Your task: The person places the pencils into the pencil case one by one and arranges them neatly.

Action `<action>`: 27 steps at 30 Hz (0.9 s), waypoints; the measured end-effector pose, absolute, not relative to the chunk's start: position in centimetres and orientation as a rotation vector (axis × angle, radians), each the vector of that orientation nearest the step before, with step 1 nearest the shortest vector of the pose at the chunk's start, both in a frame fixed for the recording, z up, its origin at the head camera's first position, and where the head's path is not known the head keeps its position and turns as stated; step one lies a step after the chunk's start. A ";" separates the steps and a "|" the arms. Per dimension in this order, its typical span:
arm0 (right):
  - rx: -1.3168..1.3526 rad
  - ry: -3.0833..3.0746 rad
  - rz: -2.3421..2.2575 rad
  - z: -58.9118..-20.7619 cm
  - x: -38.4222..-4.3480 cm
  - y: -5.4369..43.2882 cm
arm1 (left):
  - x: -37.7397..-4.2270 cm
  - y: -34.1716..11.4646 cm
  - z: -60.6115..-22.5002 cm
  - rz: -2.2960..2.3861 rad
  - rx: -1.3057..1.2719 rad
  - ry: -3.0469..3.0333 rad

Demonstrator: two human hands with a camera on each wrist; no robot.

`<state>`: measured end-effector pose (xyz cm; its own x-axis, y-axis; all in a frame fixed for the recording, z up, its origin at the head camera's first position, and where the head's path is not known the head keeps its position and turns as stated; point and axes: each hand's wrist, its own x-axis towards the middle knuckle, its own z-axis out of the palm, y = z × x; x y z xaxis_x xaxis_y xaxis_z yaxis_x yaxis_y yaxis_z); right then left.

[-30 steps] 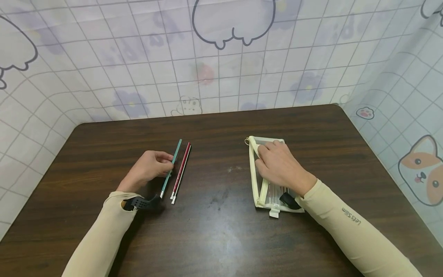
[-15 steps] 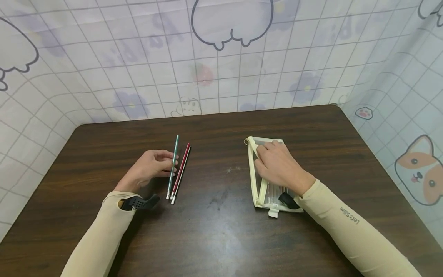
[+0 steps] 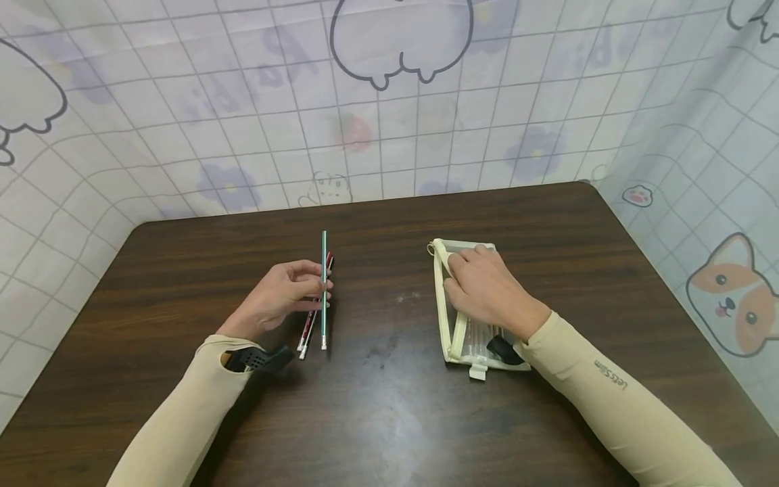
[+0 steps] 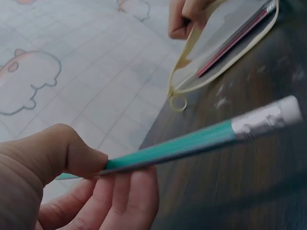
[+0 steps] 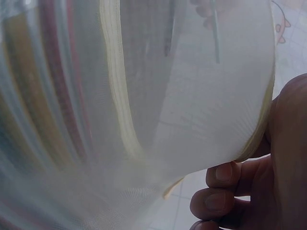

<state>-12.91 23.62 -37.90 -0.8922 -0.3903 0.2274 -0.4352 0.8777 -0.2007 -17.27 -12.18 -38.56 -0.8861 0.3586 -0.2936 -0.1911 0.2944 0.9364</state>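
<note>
My left hand (image 3: 281, 297) pinches a teal pencil (image 3: 324, 321) between thumb and fingers. In the left wrist view its silver ferrule and white eraser point toward the pouch side. Behind that hand, partly covered by it, a red pencil (image 3: 303, 335) and a darker pencil (image 3: 307, 342) lie side by side on the table. My right hand (image 3: 491, 294) grips the cream-trimmed edge of a clear zip pencil pouch (image 3: 443, 311) and holds its mouth apart. Pencils (image 4: 235, 40) show inside the pouch in the left wrist view; the right wrist view shows several through the clear wall.
The brown wooden table (image 3: 383, 406) extends around both hands, its far edge meeting a patterned wall covering (image 3: 389, 149). A black strap (image 3: 258, 358) sits on the left wrist and a dark wrist device (image 3: 504, 350) overlaps the pouch's lower end.
The left hand has moved slightly right, carrying the teal pencil across the two lying pencils and turning it nearly straight up and down in the head view. The right hand keeps its grip on the pouch.
</note>
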 end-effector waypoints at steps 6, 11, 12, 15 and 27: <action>0.631 -2.868 0.368 -37.9 -13.0 23.7 | -17.1 -10.3 -38.5 1.700 0.121 2.042; 0.636 -2.859 0.366 -37.8 -12.9 23.7 | -16.8 -8.4 -38.6 1.757 0.124 1.978; 0.637 -2.855 0.366 -37.8 -12.9 23.7 | -16.7 -8.0 -38.6 1.766 0.130 1.966; 0.635 -2.853 0.365 -37.7 -12.9 23.8 | -16.8 -6.9 -38.8 1.796 0.128 1.932; 0.630 -2.852 0.364 -37.7 -12.9 23.7 | -16.7 -2.5 -39.5 1.967 0.092 1.802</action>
<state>-12.92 23.72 -37.72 -0.8897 -0.3864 0.2433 -0.4351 0.8790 -0.1951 -16.73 -2.48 -39.51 -0.8885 0.3789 -0.2590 -0.2911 -0.0289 0.9563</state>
